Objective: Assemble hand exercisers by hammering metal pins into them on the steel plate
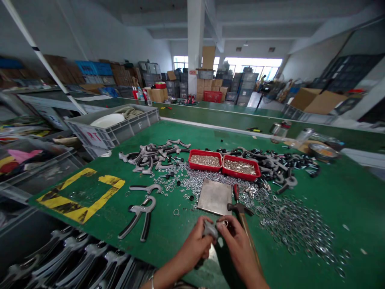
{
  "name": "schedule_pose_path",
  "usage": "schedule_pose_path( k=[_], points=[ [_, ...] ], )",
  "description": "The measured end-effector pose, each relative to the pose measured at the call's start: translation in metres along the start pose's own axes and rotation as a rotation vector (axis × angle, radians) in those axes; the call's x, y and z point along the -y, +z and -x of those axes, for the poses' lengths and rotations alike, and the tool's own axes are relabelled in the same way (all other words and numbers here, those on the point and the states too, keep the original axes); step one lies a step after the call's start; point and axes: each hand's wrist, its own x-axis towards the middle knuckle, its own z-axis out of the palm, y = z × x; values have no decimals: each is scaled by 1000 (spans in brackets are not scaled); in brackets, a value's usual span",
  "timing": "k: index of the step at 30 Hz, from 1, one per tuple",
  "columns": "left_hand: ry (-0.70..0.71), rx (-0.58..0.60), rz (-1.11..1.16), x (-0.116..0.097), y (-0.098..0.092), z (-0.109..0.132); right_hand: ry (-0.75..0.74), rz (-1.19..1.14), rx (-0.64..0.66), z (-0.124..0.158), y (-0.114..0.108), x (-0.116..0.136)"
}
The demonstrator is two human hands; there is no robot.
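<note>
My left hand (197,245) is closed around a grey plastic hand-grip part (210,231), and the rest of it is hidden by my fingers. Between the fingertips of my right hand (237,245) is a small shiny metal ring (225,222), right beside the grey part. Beyond my hands lies a square steel plate (214,196). A hammer (243,218) with a wooden handle rests at the plate's right corner, partly behind my right hand. An assembled hand gripper (140,216) lies to the left, with a loose grip handle (146,188) above it.
Two red trays (205,167) hold small metal parts. Loose rings and nuts (296,220) spread across the green table. Grey handles (155,154) are heaped at back left, more at right. A grey crate (120,130) stands at the left edge; finished grippers (90,257) fill a lower-left container.
</note>
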Motion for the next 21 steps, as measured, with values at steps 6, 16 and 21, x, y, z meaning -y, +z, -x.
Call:
schedule_pose_path(
  k=[6,16,21],
  points=[
    [-144,427,152,-15,-14,27,98,-86,267,-3,-17,-2],
    [103,-433,455,-12,-91,64,-481,698,636,-85,101,-3],
    [88,-635,197,-29,-122,75,-528,750,645,-99,125,-2]
  ],
)
